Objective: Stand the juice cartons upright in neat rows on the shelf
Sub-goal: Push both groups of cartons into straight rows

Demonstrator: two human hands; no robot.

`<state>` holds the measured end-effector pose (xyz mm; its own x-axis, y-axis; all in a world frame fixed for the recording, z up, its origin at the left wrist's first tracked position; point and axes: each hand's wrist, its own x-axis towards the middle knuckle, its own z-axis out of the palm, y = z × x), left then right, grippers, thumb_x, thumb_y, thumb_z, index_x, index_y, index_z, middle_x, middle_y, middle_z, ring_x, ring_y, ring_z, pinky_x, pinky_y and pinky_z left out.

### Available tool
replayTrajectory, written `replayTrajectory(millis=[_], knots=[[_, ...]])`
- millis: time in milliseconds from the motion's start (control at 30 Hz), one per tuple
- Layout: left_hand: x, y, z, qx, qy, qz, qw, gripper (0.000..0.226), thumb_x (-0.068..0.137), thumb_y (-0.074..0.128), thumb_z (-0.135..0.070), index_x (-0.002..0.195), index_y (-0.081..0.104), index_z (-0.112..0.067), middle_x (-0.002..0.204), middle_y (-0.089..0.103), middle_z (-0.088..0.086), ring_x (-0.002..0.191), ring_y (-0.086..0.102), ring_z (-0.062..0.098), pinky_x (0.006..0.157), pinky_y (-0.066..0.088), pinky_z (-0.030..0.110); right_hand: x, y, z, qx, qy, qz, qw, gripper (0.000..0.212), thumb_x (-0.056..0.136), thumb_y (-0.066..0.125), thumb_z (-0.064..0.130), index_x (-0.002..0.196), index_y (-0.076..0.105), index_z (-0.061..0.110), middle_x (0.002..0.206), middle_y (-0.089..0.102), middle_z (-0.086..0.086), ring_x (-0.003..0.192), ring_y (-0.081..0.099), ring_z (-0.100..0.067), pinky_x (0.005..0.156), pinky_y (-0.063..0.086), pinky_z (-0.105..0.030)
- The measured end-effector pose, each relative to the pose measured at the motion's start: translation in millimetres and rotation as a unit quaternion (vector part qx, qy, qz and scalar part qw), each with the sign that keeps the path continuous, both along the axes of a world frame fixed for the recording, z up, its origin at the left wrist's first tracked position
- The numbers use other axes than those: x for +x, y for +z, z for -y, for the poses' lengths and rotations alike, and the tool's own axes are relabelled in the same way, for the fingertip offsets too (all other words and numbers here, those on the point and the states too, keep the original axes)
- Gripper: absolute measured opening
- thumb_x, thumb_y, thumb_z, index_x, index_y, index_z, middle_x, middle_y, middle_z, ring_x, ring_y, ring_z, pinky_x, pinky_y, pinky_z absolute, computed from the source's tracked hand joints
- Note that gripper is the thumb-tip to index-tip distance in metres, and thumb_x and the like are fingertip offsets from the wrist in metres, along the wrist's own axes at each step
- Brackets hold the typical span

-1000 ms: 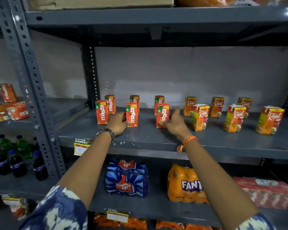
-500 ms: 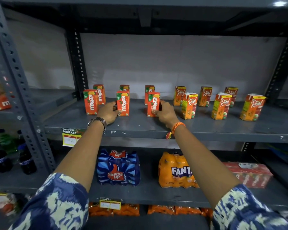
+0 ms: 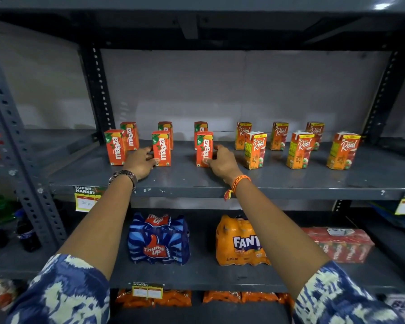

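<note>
Near the front edge of the shelf (image 3: 267,183), the left hand (image 3: 142,163) pinches the middle Maaza carton (image 3: 161,148) and the right hand (image 3: 222,163) the next carton (image 3: 204,148). I think this squares the front row.

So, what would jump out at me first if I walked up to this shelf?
Two bare hands reach onto the middle shelf: the left hand holds the middle front Maaza carton, and the right hand pinches the right front Maaza carton. To their right, the Real cartons stand upright in two rows. On the shelf below sit a blue Thums Up pack and an orange Fanta pack.
</note>
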<state>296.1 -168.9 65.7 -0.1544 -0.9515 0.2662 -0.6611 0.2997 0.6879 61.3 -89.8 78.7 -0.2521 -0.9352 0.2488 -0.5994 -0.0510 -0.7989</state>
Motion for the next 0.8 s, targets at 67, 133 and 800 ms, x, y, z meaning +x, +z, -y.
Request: replayTrajectory(millis=[67,133,800], knots=[[-0.5,5.7,-10.7,0.017,0.024,0.023,0.999,0.041,0.094,0.061,-0.025,0.131,0.057,-0.008,0.127,0.065,0.011,0.117,0.06,0.032,0.101,0.045,0.045,-5.4,1.4,-10.6,-0.031,-0.002,-0.011,0.999,0.064,0.089,0.067,0.019,0.143,0.038,0.004,0.142,0.054,-0.015,0.131,0.053,-0.032,0.106,0.044,-0.044],[-0.5,10.9,-29.4,0.034,0.053,0.03,0.998,0.028,0.093,0.061,-0.027,0.108,0.065,-0.003,0.1,0.069,0.013,0.101,0.063,0.036,0.08,0.047,0.042,-18.4,0.8,-29.2,-0.112,0.005,0.007,0.994,0.062,0.089,0.067,0.014,0.144,0.039,0.006,0.14,0.056,-0.013,0.129,0.054,-0.023,0.106,0.047,-0.038],[-250.5,7.7,-86.9,-0.02,-0.038,0.007,0.999,0.032,0.086,0.071,-0.026,0.112,0.058,-0.011,0.098,0.071,0.007,0.08,0.071,0.015,0.065,0.047,0.024,-242.6,2.0,-75.0,0.005,-0.052,0.038,0.998,0.059,0.091,0.059,0.002,0.142,0.032,0.008,0.136,0.055,-0.013,0.13,0.051,-0.029,0.113,0.037,-0.046]])
